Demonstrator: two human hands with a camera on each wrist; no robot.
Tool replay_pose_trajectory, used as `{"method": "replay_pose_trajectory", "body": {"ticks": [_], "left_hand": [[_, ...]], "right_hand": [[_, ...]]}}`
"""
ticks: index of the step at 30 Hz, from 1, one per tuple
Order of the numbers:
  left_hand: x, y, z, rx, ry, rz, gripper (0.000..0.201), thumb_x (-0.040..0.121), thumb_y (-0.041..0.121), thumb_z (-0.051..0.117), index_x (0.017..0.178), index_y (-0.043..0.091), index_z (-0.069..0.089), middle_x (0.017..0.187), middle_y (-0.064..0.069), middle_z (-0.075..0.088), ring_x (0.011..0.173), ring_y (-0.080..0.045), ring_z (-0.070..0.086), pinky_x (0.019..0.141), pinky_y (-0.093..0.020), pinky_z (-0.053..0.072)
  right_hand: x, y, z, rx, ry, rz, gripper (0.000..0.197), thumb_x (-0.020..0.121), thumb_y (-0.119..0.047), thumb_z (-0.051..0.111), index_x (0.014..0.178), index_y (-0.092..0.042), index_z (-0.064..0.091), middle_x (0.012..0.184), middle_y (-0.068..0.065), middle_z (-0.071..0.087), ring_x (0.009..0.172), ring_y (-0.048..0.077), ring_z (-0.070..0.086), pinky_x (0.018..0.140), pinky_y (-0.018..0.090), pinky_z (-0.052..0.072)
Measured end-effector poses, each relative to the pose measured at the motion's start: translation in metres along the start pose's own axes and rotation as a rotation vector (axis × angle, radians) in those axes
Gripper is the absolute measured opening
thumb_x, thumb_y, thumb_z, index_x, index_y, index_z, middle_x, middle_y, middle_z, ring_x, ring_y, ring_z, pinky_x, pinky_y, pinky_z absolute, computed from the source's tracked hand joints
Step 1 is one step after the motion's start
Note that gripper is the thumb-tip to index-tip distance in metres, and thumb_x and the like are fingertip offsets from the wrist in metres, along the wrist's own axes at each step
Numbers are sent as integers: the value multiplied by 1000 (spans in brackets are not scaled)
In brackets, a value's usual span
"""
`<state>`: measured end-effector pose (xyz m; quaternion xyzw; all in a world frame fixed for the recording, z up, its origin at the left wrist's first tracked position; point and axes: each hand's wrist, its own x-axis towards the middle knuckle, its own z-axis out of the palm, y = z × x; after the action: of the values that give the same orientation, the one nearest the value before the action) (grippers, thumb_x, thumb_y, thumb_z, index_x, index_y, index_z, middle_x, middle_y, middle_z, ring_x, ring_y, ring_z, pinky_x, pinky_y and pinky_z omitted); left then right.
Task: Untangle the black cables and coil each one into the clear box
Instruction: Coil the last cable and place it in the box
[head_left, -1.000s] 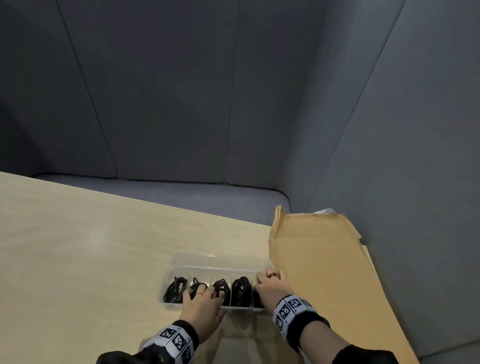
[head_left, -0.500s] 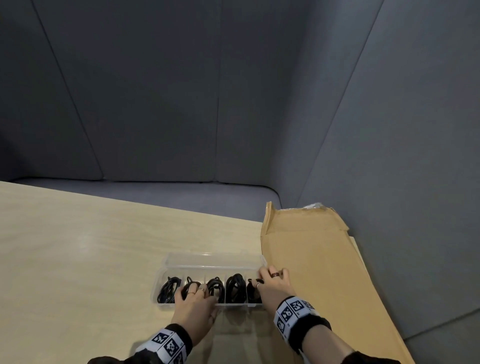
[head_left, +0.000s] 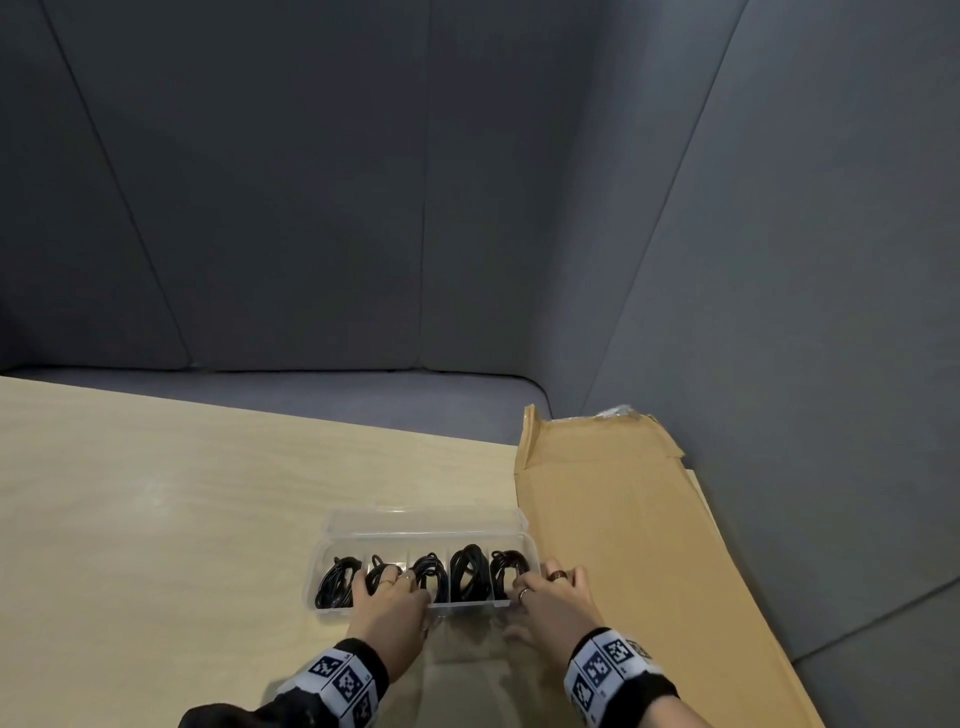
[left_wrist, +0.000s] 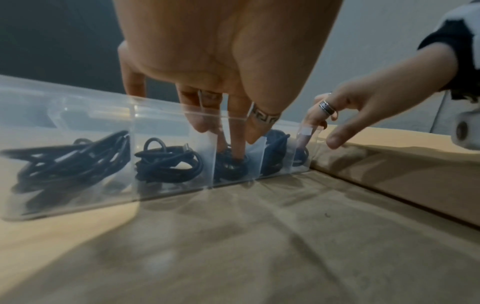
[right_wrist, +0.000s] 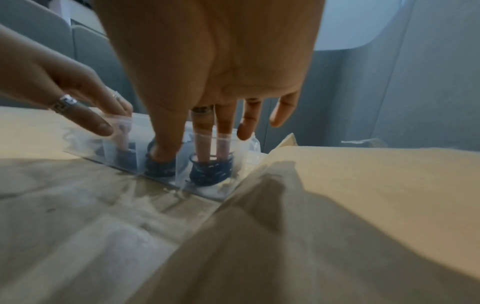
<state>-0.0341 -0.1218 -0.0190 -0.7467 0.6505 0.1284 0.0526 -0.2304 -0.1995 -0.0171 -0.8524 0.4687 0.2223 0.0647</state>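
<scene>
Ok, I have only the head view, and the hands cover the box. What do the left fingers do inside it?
Observer: In the left wrist view, the left hand has its fingers straight. They press down on the middle coil in the box.
Operator: And the right hand?
Observer: In the right wrist view, two fingers of the right hand reach down into the end compartment and onto the end coil.
Operator: Are its other fingers in there too?
Observer: No. The ring and little fingers are above the rim, touching no cable.
</scene>
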Motion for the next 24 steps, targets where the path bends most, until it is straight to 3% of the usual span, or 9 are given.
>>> {"method": "replay_pose_trajectory", "body": {"ticks": [1,3,5,6,8,13,17,20,24], "left_hand": [[1,2,-1,8,-17,2,30,96,31,34,115,26,56,132,0,46,132,-21,30,112,-58,7],[2,3,-4,30,-61,11,31,96,33,34,117,25,56,140,-4,40,136,-23,26,111,-61,4],[4,2,-6,66,-109,21,32,96,33,36,120,25,54,144,-6,36,138,-25,22,111,-63,4],[5,2,-7,76,-122,24,32,95,32,37,121,25,54,145,-6,35,139,-26,21,110,-63,4],[7,0,-7,75,-121,40,32,94,27,39,122,24,55,143,-6,37,138,-27,22,109,-63,3],[1,-10,0,-18,2,46,37,89,13,41,120,28,54,122,6,58,127,-18,38,113,-55,5],[-10,-17,-1,-73,97,86,34,82,19,56,113,33,57,114,14,61,117,-11,48,110,-54,17],[-16,-24,5,-60,78,125,55,28,33,88,78,43,66,76,22,63,75,-3,65,74,-51,53],[-11,-31,23,-54,116,140,75,17,26,86,85,42,59,78,19,62,67,-2,65,62,-37,55]], "right_hand": [[3,0,8,-2,37,34,25,53,-58,70,60,-33,69,66,-21,59,76,11,44,63,32,19],[8,-5,10,-36,152,9,24,40,-38,86,51,-31,65,59,-18,55,67,11,50,61,32,18],[3,-9,4,-69,232,-12,11,61,-23,80,66,-26,72,76,-9,61,79,19,56,64,37,34],[2,-12,-1,-28,230,-11,9,78,-15,66,85,-18,72,96,-1,62,95,25,54,76,42,37],[8,-10,0,-15,216,-9,27,91,-5,43,108,-8,64,122,7,50,117,29,41,92,46,29],[10,-8,-7,51,129,2,31,92,-8,40,113,-11,62,133,5,44,127,28,32,96,47,25],[9,-3,-1,145,163,38,36,90,-8,40,112,-21,65,130,-1,51,123,24,36,85,41,25],[5,-7,1,284,226,79,28,91,-19,45,106,-28,66,120,-8,57,119,19,39,75,36,16],[-3,-11,-4,353,264,104,20,92,-30,47,101,-28,64,116,-10,58,116,16,42,76,33,15]]}}
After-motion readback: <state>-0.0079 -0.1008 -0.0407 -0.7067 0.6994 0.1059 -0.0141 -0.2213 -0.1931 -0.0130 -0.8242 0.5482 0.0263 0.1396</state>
